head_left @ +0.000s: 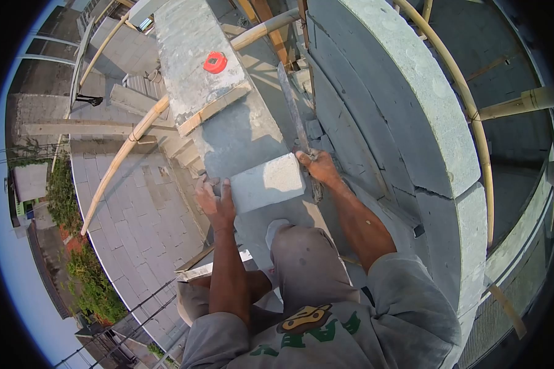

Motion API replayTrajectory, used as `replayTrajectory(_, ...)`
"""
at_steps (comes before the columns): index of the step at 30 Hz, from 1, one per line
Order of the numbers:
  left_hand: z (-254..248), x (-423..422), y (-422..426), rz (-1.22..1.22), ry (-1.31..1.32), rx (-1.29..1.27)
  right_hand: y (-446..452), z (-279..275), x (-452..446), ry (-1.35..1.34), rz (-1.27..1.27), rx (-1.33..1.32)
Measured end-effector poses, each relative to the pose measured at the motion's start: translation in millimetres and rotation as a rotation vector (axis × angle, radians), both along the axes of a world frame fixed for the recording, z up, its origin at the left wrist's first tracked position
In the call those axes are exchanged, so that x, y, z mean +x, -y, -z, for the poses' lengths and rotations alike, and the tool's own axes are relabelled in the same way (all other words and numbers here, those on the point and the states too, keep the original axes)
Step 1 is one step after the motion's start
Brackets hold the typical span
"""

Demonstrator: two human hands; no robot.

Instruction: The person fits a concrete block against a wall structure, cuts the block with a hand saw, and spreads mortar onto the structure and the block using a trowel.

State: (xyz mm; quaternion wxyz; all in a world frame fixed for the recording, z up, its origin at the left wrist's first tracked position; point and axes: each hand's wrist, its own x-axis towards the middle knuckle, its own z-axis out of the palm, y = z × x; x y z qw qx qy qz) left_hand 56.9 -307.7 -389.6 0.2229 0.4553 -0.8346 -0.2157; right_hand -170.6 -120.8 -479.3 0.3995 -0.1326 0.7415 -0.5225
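A pale grey concrete block (pixel 266 182) lies across the plank-like grey surface in front of me, its right part sunlit. At its left end is my left hand (pixel 212 200), the thumb against the block's edge and the fingers apart from it, slightly bent. My right hand (pixel 317 167) is closed round a long-bladed tool (pixel 294 111) at the block's right end. The narrow blade points up and away; whether it has teeth is too small to tell. Part of the tool's grip is hidden by the hand.
A red tape measure (pixel 215 62) lies on the grey ledge (pixel 188 37) ahead, behind a wooden strip (pixel 215 109). A curved block wall (pixel 381 80) rises close on my right. Bamboo poles (pixel 120 169) stand at left. Blockwork (pixel 129 215) drops away below left.
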Motion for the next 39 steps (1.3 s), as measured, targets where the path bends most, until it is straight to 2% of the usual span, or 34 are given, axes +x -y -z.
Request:
replayTrajectory(1, -8, -7, -10, 0.099, 0.103, -0.163, -7, -9, 4, 0.002, 0.025, -0.032)
replayTrajectory(2, -14, -14, -25, 0.111, 0.166, -0.177, -16, -18, 9, -0.015, 0.022, 0.003)
replayTrajectory(7, -41, -61, -81, 0.491, 0.333, -0.026, -65, -88, 48, -0.108, 0.02, 0.123)
replayTrajectory(9, -43, -69, -84, 0.597, 0.423, -0.023, -75, -88, 65, -0.38, -0.014, 0.204)
replayTrajectory(10, -42, -70, -79, 0.606, 0.407, -0.04, -77, -89, 71, -0.517, -0.026, 0.241)
replayTrajectory(12, -37, -70, -66, 0.62, 0.373, -0.078, -78, -103, 77, -0.499, -0.006, 0.21)
replayTrajectory(15, -29, -72, -63, 0.623, 0.465, -0.087, -76, -104, 73, -0.501, 0.004, 0.092)
replayTrajectory(19, -29, -77, -75, 0.526, 0.488, -0.093, -70, -114, 74, -0.549, -0.004, 0.017)
replayTrajectory(21, -28, -82, -87, 0.438, 0.475, -0.079, -70, -115, 79, -0.54, -0.029, 0.076)
replayTrajectory(25, -28, -80, -86, 0.441, 0.472, -0.075, -76, -108, 77, -0.463, -0.14, 0.265)
replayTrajectory(31, -30, -81, -84, 0.454, 0.473, -0.08, -73, -137, 68, -0.511, -0.006, 0.033)
replayTrajectory(34, -31, -81, -83, 0.463, 0.478, -0.084, -74, -127, 75, -0.509, 0.007, 0.051)
replayTrajectory(37, -28, -82, -85, 0.454, 0.457, -0.105, -75, -107, 71, -0.426, -0.225, 0.343)
replayTrajectory(39, -29, -82, -85, 0.439, 0.439, -0.109, -78, -108, 71, -0.438, -0.177, 0.315)
